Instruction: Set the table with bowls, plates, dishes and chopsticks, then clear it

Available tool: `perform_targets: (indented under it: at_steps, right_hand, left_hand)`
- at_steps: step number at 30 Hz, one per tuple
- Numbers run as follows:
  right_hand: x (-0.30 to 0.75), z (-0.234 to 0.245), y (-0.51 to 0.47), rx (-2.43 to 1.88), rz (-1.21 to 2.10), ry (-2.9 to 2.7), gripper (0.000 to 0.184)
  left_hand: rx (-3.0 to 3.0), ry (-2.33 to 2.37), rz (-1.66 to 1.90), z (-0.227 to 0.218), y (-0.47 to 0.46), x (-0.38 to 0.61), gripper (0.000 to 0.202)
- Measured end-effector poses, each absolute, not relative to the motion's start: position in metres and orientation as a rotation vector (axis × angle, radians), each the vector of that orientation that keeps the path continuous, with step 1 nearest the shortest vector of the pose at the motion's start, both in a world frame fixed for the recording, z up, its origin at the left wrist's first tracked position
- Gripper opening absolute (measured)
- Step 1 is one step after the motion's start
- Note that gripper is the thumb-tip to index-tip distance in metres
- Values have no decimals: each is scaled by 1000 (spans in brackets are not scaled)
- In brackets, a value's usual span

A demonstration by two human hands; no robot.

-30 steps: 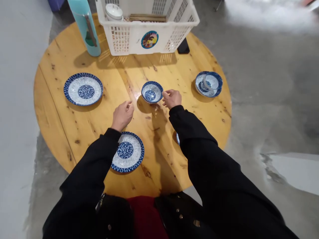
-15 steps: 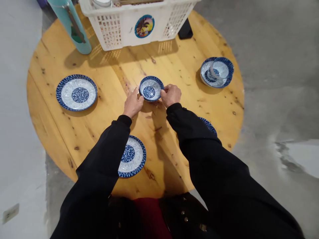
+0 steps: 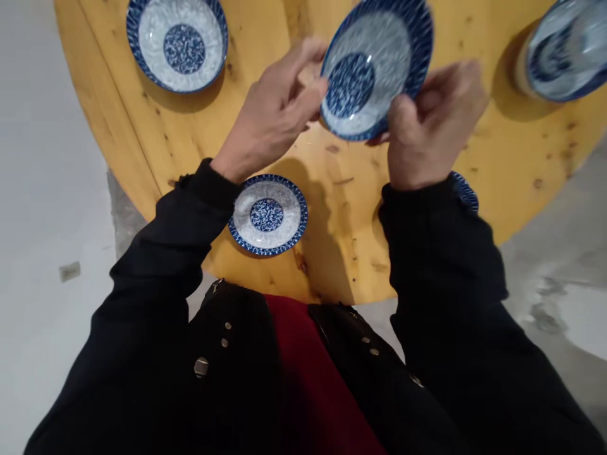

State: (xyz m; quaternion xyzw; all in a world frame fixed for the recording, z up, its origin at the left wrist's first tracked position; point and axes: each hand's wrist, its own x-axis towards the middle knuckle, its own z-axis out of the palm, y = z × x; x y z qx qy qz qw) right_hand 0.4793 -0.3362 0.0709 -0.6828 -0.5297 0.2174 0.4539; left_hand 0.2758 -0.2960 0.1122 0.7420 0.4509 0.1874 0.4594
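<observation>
Two hands share one small bowl [image 3: 374, 66], held up off the surface [image 3: 341, 208] and tipped so its blue-patterned inside faces the camera. The fingers [image 3: 310, 101] of the left hand [image 3: 275, 114] are closed on the bowl's left edge, and those of the right hand [image 3: 431, 126] pinch its lower right edge, thumb on the rim.

Judging by its glossy, patterned look, the bowl is glazed ceramic: stiff, light for its size, smooth enough to slide under dry fingers, and likely to chip or break if dropped. The rim at opposite sides looks like the surest hold, with thumbs over the lip and fingertips beneath, much as it is gripped now.

A shallow plate [image 3: 268, 215] lies on the wood below the left fingers, partly under the left sleeve. Another plate [image 3: 176, 41] sits up and to the left of them, well apart.

Much is hard to read. The bowl and both hands are smeared by motion, so the exact fingertip contacts underneath cannot be made out. Right of the right fingers, a blurred dish [image 3: 564, 50] is cut off by the frame, and I cannot tell whether it is one piece or a stack. Just below the right wrist, only a sliver of a blue rim [image 3: 467, 193] shows past the sleeve.
</observation>
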Motion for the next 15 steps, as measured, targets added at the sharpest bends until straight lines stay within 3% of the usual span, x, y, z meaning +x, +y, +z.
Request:
perform_targets:
  at_steps: [4, 9, 15]
  right_hand:
    - [434, 59, -399, -1758, 795, -1283, 15]
    - [396, 21, -455, -1864, 1112, -1087, 28]
    - [372, -6, -486, -1877, 1154, -1007, 32]
  left_hand:
    - [1817, 1199, 401, 88, -344, 227, 32]
    - [1785, 1225, 296, 56, -384, 188, 26]
    - [1810, 1191, 191, 28, -389, 169, 20]
